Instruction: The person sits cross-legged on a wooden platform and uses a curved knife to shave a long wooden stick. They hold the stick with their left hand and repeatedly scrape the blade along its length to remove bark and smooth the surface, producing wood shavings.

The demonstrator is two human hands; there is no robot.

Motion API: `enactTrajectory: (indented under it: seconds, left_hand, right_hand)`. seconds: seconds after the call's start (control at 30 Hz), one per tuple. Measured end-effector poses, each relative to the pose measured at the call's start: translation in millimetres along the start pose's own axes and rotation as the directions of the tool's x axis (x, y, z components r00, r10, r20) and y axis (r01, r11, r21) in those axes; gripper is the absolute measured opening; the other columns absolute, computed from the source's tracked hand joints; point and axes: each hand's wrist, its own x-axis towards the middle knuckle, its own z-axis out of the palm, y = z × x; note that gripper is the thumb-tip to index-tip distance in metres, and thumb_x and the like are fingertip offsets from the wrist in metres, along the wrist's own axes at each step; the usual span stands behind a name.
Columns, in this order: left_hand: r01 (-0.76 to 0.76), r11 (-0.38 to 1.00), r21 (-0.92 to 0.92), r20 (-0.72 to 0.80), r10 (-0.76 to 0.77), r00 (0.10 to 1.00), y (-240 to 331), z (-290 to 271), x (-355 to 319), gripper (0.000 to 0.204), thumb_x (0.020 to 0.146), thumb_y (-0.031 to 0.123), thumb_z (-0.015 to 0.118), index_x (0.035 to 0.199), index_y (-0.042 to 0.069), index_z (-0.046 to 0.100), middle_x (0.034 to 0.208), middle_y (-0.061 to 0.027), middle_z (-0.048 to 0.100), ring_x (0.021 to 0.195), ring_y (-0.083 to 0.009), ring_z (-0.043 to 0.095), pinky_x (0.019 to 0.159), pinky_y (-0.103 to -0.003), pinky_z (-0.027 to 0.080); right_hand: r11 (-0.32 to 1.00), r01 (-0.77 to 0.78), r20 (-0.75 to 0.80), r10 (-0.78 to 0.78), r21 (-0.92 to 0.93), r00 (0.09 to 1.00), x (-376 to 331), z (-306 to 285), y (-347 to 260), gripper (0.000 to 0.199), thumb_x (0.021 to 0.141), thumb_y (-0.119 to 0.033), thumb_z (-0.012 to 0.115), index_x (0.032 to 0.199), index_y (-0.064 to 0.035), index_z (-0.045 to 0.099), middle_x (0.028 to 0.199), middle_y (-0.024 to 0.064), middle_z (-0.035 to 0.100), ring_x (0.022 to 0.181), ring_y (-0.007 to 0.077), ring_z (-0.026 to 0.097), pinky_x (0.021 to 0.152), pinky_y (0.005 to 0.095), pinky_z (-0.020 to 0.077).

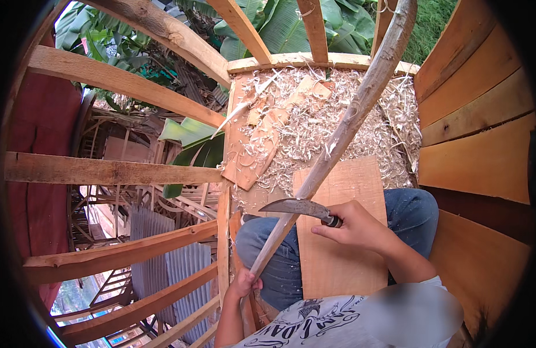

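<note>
My left hand [243,284] is wrapped round the lower end of a long wooden pole [355,113]. The pole slants from my left knee up to the far right, past the top of the view. In my right hand [356,226] is a knife [294,206] with a broad curved blade, gripped by its dark handle. Its blade lies across the pole, a little above my left hand; whether the edge bites into the wood cannot be made out. Over my lap rests a flat wooden board [343,261], under my right hand and partly under the pole.
Wood shavings [314,130] cover the floor ahead, with a loose plank [262,148] among them at the left. Spaced wooden rails [117,168] stand along the left and far sides. A plank wall [476,133] closes the right. Banana leaves [285,35] show beyond the railing.
</note>
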Motion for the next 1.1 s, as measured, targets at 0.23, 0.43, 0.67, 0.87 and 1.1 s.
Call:
enactTrajectory:
  seconds: [0.23,0.43,0.67,0.87,1.1]
  left_hand:
    - [0.009,1.000,-0.026,0.027,-0.008,1.000,4.8,-1.1,-0.6,0.085,0.066,0.084,0.046,0.062,0.001,0.059,0.058,-0.0034,0.055,0.052,-0.0105,0.050,0.048,-0.023,0.038]
    - [-0.014,0.998,-0.064,0.040,0.016,0.999,1.5,-1.5,0.4,0.085,0.066,0.084,0.047,0.064,-0.001,0.059,0.056,-0.0038,0.054,0.051,-0.0096,0.048,0.047,-0.023,0.038]
    - [0.033,0.998,-0.057,0.070,-0.029,0.997,12.7,-3.1,0.2,0.088,0.068,0.084,0.043,0.064,-0.002,0.060,0.051,-0.0029,0.049,0.047,-0.0102,0.046,0.045,-0.023,0.036]
    - [-0.058,0.998,-0.036,0.047,0.060,0.997,5.5,0.3,2.3,0.088,0.071,0.082,0.043,0.060,-0.003,0.061,0.047,-0.0023,0.046,0.044,-0.0102,0.045,0.043,-0.023,0.034]
    - [-0.059,0.996,-0.061,0.010,0.059,0.998,-3.6,0.9,4.6,0.086,0.071,0.081,0.045,0.061,-0.003,0.062,0.049,-0.0024,0.047,0.045,-0.0103,0.046,0.043,-0.023,0.035]
  right_hand:
    - [0.993,0.042,0.073,-0.034,-0.108,0.997,-5.8,-18.4,-7.3,0.029,0.079,-0.026,0.071,0.079,0.0016,0.065,0.056,0.0128,0.057,0.049,0.0188,0.056,0.051,0.0298,0.0446]
    - [0.991,0.130,0.001,-0.130,0.020,0.992,-18.6,-25.1,2.6,0.021,0.078,-0.017,0.071,0.087,0.0005,0.065,0.053,0.0061,0.051,0.047,0.0120,0.047,0.047,0.0277,0.0378]
    - [0.961,0.122,-0.307,-0.197,-0.246,0.931,-21.8,-14.2,1.2,0.021,0.079,-0.016,0.069,0.092,-0.0004,0.064,0.066,0.0100,0.061,0.055,0.0189,0.058,0.050,0.0283,0.0439]
    - [0.893,0.272,-0.252,-0.373,-0.358,0.893,-26.8,6.4,6.5,0.021,0.081,-0.019,0.068,0.091,-0.0018,0.061,0.069,0.0108,0.062,0.057,0.0228,0.061,0.052,0.0307,0.0463]
    - [0.906,0.333,-0.500,-0.423,-0.262,0.756,-21.6,-3.0,8.4,0.014,0.086,-0.013,0.061,0.088,0.0002,0.058,0.053,0.0070,0.049,0.044,0.0105,0.043,0.043,0.0263,0.0343]
